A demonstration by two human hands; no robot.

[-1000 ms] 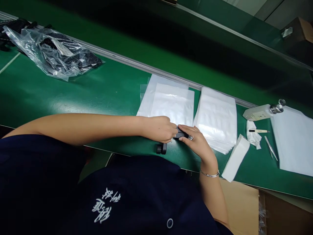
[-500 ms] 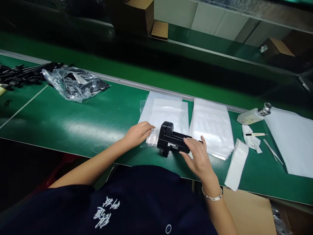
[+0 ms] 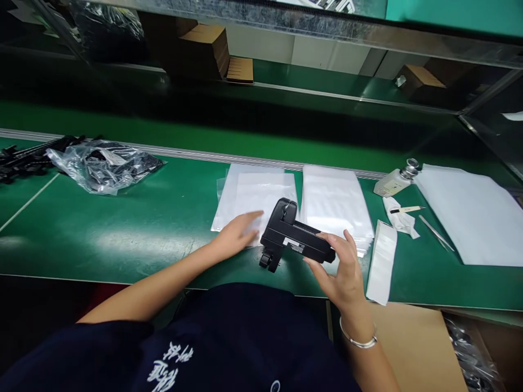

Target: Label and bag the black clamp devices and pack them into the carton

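Note:
Between the thumb and fingers of my right hand [image 3: 341, 267] is a black plastic device [image 3: 296, 239], gripped at its right end. It has a long body, a rounded block at its upper left, a short foot with a knob below, and a white label facing me. My left hand [image 3: 237, 235], slightly blurred, is just left of the device with fingers stretched and apart, holding nothing. Its fingertips are over the left pile of clear plastic bags [image 3: 257, 188]; I cannot tell if they touch. A second bag stack [image 3: 335, 196] lies behind my right hand.
To the right are a folded white cloth strip [image 3: 383, 261], a bottle with a metal top [image 3: 394, 182], a small knife [image 3: 408, 209] on crumpled tissue, tweezers [image 3: 436, 233] and white sheets [image 3: 478, 218]. Bagged black parts [image 3: 108, 166] lie left. A metal-edged shelf [image 3: 286, 24] hangs above.
My right hand has tilted the device so more of its label and foot show. My left hand has stretched its fingers out more. The head view has shifted, bringing the upper shelf into sight.

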